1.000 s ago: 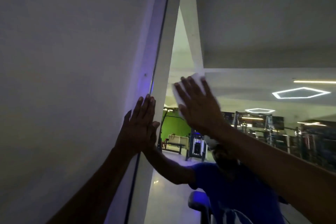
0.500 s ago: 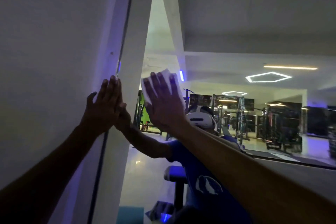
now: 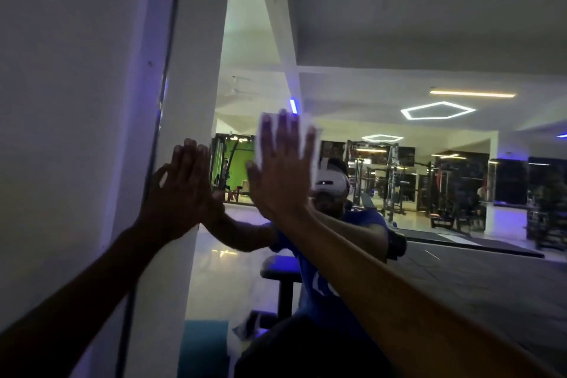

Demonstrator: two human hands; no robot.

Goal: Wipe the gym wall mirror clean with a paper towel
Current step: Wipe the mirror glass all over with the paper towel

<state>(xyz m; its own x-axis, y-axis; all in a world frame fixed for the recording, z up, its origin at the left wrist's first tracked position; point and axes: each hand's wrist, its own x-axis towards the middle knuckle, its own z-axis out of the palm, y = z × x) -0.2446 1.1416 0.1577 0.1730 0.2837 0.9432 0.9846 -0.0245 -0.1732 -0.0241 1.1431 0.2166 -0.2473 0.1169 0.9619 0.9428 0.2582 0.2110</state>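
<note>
The wall mirror [image 3: 414,40] fills the middle and right of the view and reflects the gym. My right hand [image 3: 280,169] lies flat with straight fingers on a white paper towel [image 3: 310,132], pressing it against the glass. The towel's edges show above and to the right of the fingers. My left hand [image 3: 181,190] rests flat, fingers straight and together, on the glass right at the mirror's left edge [image 3: 167,77]. Both forearms reach in from the bottom of the view.
A plain white wall [image 3: 70,101] runs along the left, meeting the mirror at a dark vertical seam. The glass reflects a person in a blue shirt [image 3: 331,270] with a white headset, a padded bench [image 3: 277,270], gym racks [image 3: 395,175] and hexagonal ceiling lights [image 3: 437,110].
The view has dropped lower and shifted, so the reflected gym floor and the person show more. My right hand with the towel has slid along the glass; my left hand stays at the edge.
</note>
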